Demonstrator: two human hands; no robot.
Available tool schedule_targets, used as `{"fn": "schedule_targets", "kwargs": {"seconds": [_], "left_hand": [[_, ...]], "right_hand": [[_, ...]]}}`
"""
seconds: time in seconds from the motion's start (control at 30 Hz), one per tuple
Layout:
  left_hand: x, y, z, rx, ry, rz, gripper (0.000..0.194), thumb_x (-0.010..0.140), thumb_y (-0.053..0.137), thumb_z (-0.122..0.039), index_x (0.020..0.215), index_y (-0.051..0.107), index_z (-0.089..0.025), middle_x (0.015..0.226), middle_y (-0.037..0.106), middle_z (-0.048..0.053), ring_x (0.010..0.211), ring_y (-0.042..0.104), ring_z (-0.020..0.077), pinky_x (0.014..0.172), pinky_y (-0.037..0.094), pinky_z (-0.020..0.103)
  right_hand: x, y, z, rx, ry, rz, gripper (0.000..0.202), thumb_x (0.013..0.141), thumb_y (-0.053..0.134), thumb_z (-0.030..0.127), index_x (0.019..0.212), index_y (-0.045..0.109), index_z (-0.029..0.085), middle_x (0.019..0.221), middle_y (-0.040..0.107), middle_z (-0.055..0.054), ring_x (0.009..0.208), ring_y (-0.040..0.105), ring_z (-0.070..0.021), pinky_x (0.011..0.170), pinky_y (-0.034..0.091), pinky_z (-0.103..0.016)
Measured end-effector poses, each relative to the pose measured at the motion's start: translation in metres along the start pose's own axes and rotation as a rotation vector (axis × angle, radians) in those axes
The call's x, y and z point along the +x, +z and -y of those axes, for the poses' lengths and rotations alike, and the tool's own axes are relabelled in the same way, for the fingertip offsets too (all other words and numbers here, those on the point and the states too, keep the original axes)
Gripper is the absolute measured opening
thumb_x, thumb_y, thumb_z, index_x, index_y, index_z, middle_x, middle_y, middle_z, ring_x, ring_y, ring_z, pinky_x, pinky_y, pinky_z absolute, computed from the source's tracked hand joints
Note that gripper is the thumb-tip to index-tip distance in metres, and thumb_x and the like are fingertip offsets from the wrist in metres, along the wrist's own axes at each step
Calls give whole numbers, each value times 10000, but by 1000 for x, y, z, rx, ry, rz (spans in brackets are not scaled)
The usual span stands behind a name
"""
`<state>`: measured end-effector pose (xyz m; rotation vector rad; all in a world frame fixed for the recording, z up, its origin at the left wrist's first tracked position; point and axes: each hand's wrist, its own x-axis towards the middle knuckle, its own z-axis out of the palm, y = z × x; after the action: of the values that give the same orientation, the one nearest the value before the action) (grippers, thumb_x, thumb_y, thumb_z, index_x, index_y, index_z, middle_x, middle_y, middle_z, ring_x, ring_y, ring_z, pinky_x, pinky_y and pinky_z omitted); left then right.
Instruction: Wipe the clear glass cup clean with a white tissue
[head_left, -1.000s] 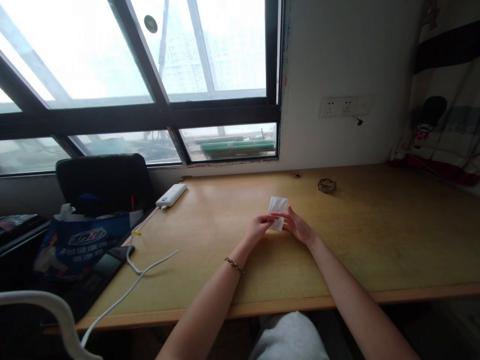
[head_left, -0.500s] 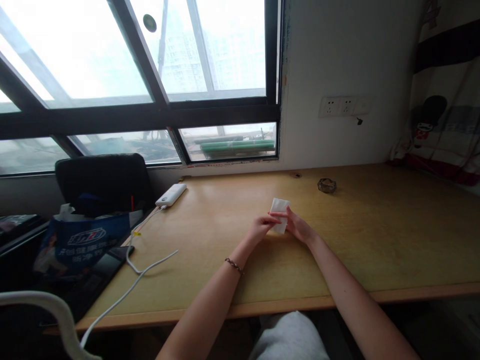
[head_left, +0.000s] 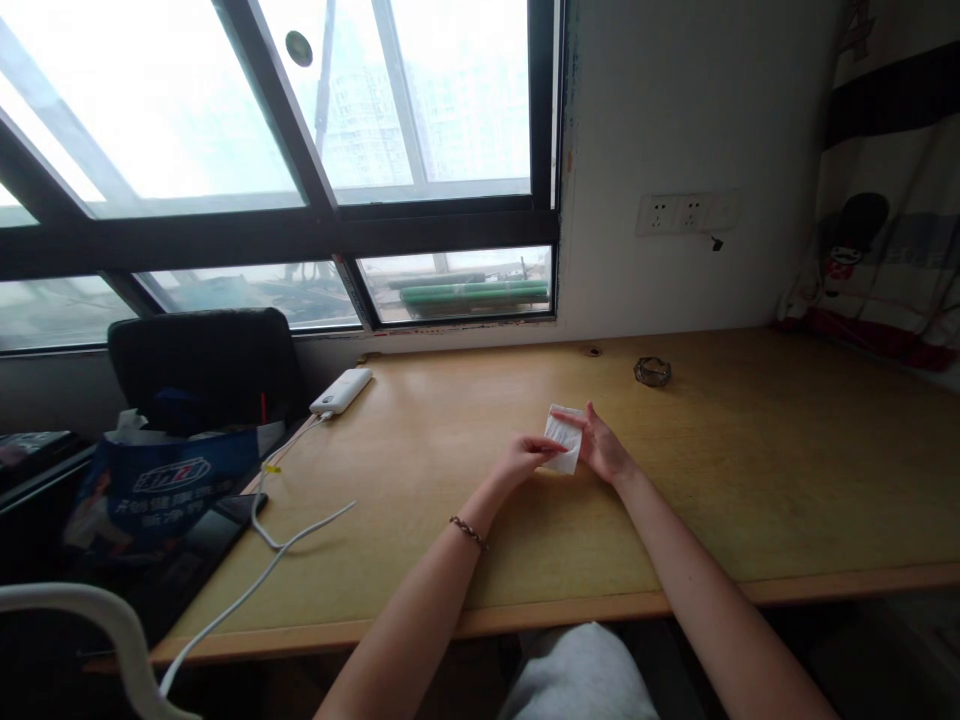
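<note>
A small white folded tissue (head_left: 568, 460) is held just above the wooden desk in the middle of the head view. My left hand (head_left: 519, 456), wearing a dark beaded bracelet (head_left: 469, 532) at the wrist, pinches it from the left, fingertips lying over its front. My right hand (head_left: 604, 450) touches the tissue's right side, its fingers stretched along the upper part and its thumb pointing up, clear of the tissue. Some right fingers are partly hidden by the tissue.
A white power bank (head_left: 342, 391) with a white cable (head_left: 279, 548) lies at the desk's left edge. Toward the back right sits a dark ring-shaped object (head_left: 652, 372). Left of the desk (head_left: 750, 480) are a chair (head_left: 202, 360) and a blue bag (head_left: 180, 480).
The tissue has turned and shifted slightly down and right. My right hand has moved a little right, its thumb now raised and its finger no longer crossing toward my left hand.
</note>
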<state>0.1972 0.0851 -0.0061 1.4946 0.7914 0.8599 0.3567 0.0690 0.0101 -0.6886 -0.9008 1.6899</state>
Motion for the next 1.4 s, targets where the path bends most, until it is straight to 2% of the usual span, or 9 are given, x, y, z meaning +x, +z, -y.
{"fn": "schedule_targets", "kwargs": {"seconds": [0.2, 0.3, 0.4, 0.57, 0.73, 0.9, 1.03, 1.23, 1.4], "left_hand": [[-6, 1, -6, 0, -30, 98, 302, 613, 638, -312, 832, 670, -107, 603, 595, 24, 540, 472, 92, 530, 341, 195], [-12, 5, -12, -106, -79, 141, 410, 669, 587, -384, 984, 612, -124, 706, 609, 42, 586, 505, 105, 535, 357, 196], [-14, 10, -14, -228, -111, 110, 459, 709, 524, -447, 1029, 582, -124, 844, 611, 85, 684, 542, 138, 589, 395, 222], [-10, 12, -6, -367, -141, 123, 499, 714, 494, -489, 923, 623, -55, 802, 620, 129, 668, 556, 157, 619, 416, 258], [-11, 11, -6, -372, -199, 176, 482, 711, 502, -478, 827, 649, -34, 753, 629, 133, 616, 565, 151, 622, 427, 262], [-15, 13, -11, -331, -219, 230, 491, 696, 499, -501, 693, 664, -39, 740, 641, 146, 654, 588, 175, 676, 440, 275], [-18, 14, -15, -296, -253, 340, 454, 695, 513, -476, 576, 638, -56, 752, 644, 165, 681, 606, 206, 669, 456, 299], [-23, 13, -21, -244, -291, 435, 420, 679, 548, -442, 490, 582, -68, 785, 643, 189, 692, 616, 219, 635, 465, 289], [-26, 10, -25, -304, -332, 505, 425, 687, 537, -422, 422, 529, -90, 805, 641, 190, 691, 614, 220, 648, 469, 307]], "right_hand": [[-1, -2, 4, 84, 23, 46, 623, 757, 283, 603, 1033, 569, 122, 975, 609, -119, 880, 559, -204, 863, 346, -366], [-3, 0, 5, 88, 69, 70, 652, 753, 266, 615, 1041, 563, 111, 962, 614, -131, 859, 565, -212, 839, 359, -380], [-6, 5, 6, 70, 128, 101, 669, 753, 244, 623, 1034, 568, 109, 949, 619, -132, 854, 568, -217, 832, 362, -387], [-7, 8, 7, 74, 138, 112, 667, 766, 224, 612, 1066, 547, 111, 952, 621, -127, 892, 559, -212, 849, 352, -376], [-4, 3, 7, 118, 111, 102, 673, 767, 227, 609, 1108, 511, 103, 950, 618, -139, 891, 563, -220, 867, 338, -398], [-4, -1, 8, 132, 89, 100, 715, 754, 222, 627, 1092, 520, 72, 954, 612, -162, 905, 557, -235, 882, 324, -411], [-4, -2, 10, 135, 77, 84, 700, 753, 225, 626, 1056, 548, 85, 960, 611, -157, 899, 556, -240, 873, 328, -426], [-3, -4, 12, 135, 55, -11, 670, 753, 232, 619, 1003, 581, 104, 922, 624, -145, 900, 555, -239, 863, 338, -424], [-2, -8, 15, 161, 11, -37, 667, 750, 244, 617, 1021, 568, 101, 941, 618, -155, 927, 548, -241, 872, 336, -420]]}}
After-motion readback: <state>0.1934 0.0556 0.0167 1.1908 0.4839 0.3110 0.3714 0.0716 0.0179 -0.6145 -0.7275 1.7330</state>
